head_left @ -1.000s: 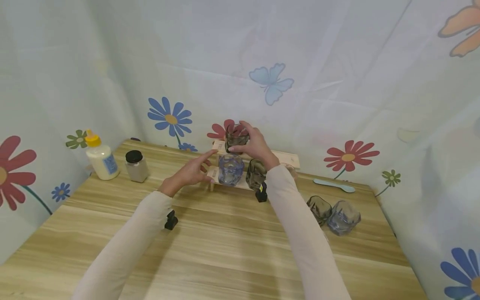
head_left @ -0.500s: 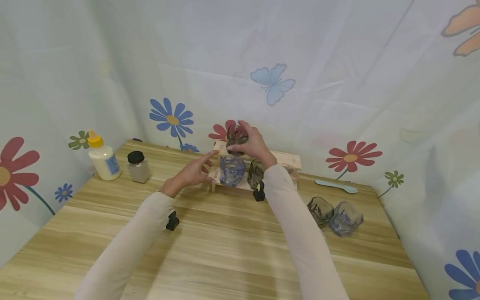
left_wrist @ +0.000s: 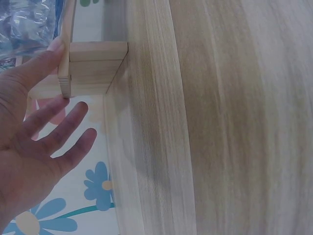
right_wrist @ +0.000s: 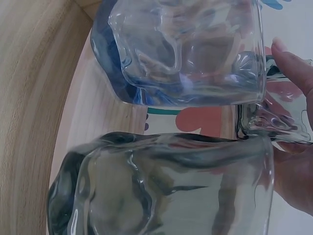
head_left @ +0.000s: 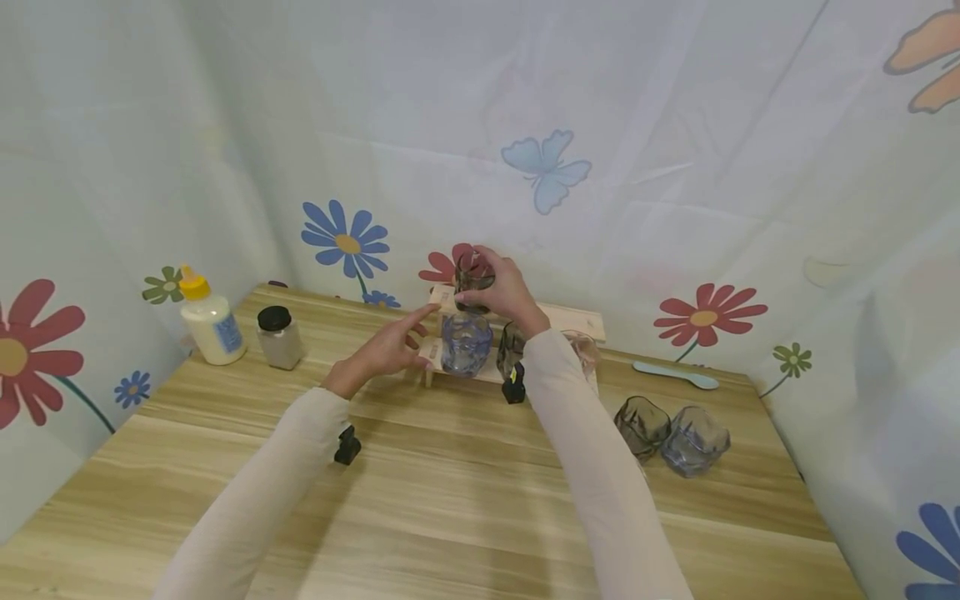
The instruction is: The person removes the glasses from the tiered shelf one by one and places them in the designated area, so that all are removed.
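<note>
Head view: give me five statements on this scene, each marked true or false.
1. The right hand holds a dark glass. True.
2. Both hands hold a glass. False: the left hand holds none; it is at the left end of the shelf.
3. A blue glass stands on the shelf's lower step. True.
4. The spoon lies on the shelf. False: it lies on the table.
5. The jar stands between the bottle and the shelf. True.
</note>
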Tool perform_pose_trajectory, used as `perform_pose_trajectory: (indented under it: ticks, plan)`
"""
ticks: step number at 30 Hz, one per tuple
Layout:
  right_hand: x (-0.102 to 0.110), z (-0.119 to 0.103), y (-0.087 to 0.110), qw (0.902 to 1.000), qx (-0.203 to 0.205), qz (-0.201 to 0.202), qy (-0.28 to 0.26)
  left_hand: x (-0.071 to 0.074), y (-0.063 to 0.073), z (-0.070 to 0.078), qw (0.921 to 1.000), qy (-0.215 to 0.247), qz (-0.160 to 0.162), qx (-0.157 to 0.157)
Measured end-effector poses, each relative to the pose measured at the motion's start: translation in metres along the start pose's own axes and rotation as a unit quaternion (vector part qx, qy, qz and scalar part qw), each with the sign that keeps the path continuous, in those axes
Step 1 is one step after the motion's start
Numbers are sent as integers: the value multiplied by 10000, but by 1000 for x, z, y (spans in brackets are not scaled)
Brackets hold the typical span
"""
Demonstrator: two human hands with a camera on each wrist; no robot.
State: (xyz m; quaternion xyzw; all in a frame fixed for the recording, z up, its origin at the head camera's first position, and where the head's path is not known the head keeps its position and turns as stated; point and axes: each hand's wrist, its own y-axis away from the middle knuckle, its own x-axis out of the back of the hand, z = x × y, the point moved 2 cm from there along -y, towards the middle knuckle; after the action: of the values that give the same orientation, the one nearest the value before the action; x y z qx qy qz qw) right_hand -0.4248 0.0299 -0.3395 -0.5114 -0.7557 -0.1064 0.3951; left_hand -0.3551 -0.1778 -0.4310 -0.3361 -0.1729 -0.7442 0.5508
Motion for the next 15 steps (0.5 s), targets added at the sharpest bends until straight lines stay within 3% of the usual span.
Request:
perform_pose_trajectory:
  ticks: [15]
  plan:
    - [0,-1,0,9999,-125,19,-98,0,0,0,9999,-40,-27,91]
